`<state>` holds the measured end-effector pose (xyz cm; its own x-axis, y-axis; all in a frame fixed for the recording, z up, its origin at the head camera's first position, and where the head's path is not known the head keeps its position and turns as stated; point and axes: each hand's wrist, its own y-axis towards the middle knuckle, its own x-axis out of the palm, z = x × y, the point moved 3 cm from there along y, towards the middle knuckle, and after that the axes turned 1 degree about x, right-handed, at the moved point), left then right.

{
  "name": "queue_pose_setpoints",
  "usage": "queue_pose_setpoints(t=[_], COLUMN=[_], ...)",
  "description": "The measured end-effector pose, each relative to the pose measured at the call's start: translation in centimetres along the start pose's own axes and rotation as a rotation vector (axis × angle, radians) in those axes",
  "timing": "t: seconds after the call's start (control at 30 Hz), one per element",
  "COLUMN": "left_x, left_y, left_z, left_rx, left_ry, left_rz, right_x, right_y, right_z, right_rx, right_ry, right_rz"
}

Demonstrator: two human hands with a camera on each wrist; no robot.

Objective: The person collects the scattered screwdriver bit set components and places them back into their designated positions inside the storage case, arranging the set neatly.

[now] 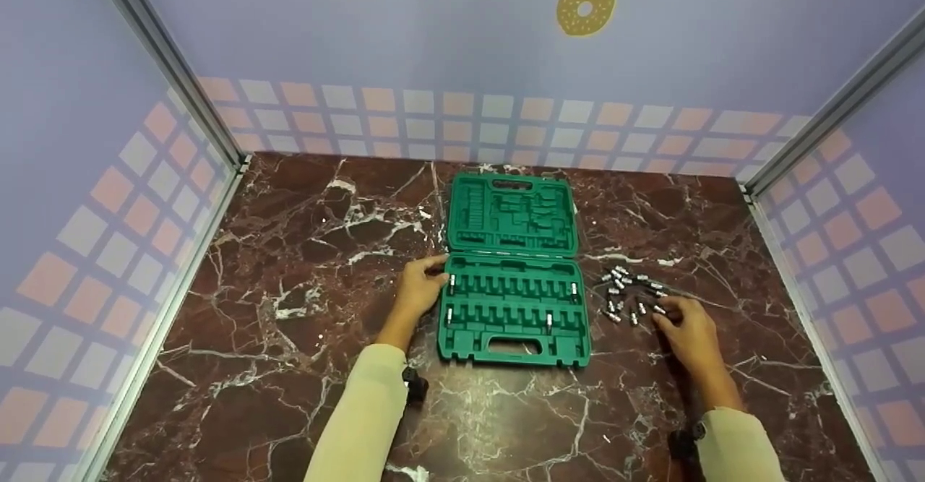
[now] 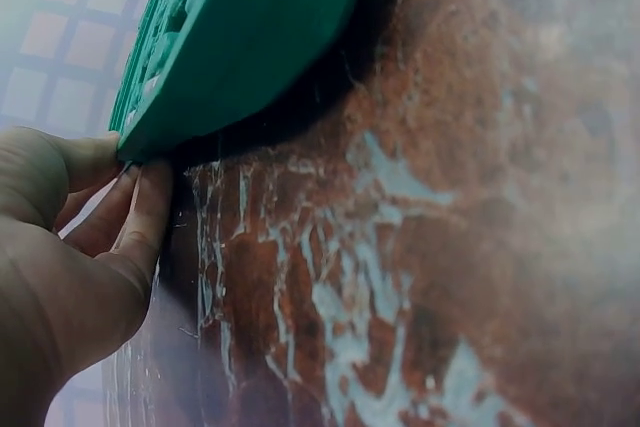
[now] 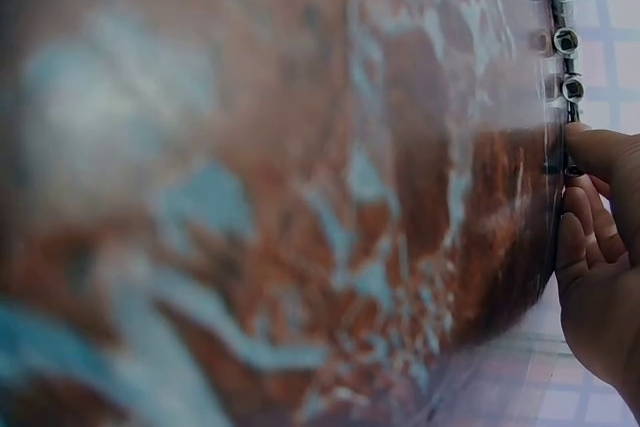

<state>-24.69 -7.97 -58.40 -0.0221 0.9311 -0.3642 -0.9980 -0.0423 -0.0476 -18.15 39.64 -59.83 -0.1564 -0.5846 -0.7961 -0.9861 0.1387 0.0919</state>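
Observation:
An open green tool case (image 1: 514, 312) lies on the marbled tabletop, with a few bit sockets (image 1: 549, 322) standing in its slots. At the left edge of the case, my left hand (image 1: 420, 290) pinches the rim between thumb and fingers, seen close in the left wrist view at the green wall (image 2: 250, 57). Right of the case lies a loose group of silver bit sockets (image 1: 618, 285). My right hand (image 1: 694, 334) is at the near right side of that group, thumb and fingertips around one bit socket (image 1: 659, 309). In the right wrist view, the thumb partly hides it.
The case's lid (image 1: 513, 214) lies folded back behind it, with moulded recesses. A brown marbled tabletop (image 1: 289, 366) runs out to metal-edged side walls and a lilac back wall (image 1: 462, 41) with a checked border.

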Motion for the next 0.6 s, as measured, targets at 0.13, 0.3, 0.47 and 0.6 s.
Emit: queue_pose_setpoints(t=[0.13, 0.3, 0.47, 0.6], left_x=[0.07, -0.03, -0.09, -0.02], left_y=[0.07, 0.0, -0.1, -0.09], left_z=[-0.06, -0.09, -0.06, 0.05], left_rx=[-0.005, -0.003, 0.001, -0.01], left_ry=[-0.004, 0.018, 0.012, 0.007], left_rz=[0.011, 0.014, 0.009, 0.004], right_x=[0.16, 0.28, 0.3, 0.21], right_y=[0.07, 0.1, 0.09, 0.03], right_z=[0.09, 0.06, 0.09, 0.01], right_rx=[-0.007, -0.02, -0.028, -0.041], right_ry=[-0.014, -0.016, -0.016, -0.025], right_rz=[0.007, 0.042, 0.062, 0.065])
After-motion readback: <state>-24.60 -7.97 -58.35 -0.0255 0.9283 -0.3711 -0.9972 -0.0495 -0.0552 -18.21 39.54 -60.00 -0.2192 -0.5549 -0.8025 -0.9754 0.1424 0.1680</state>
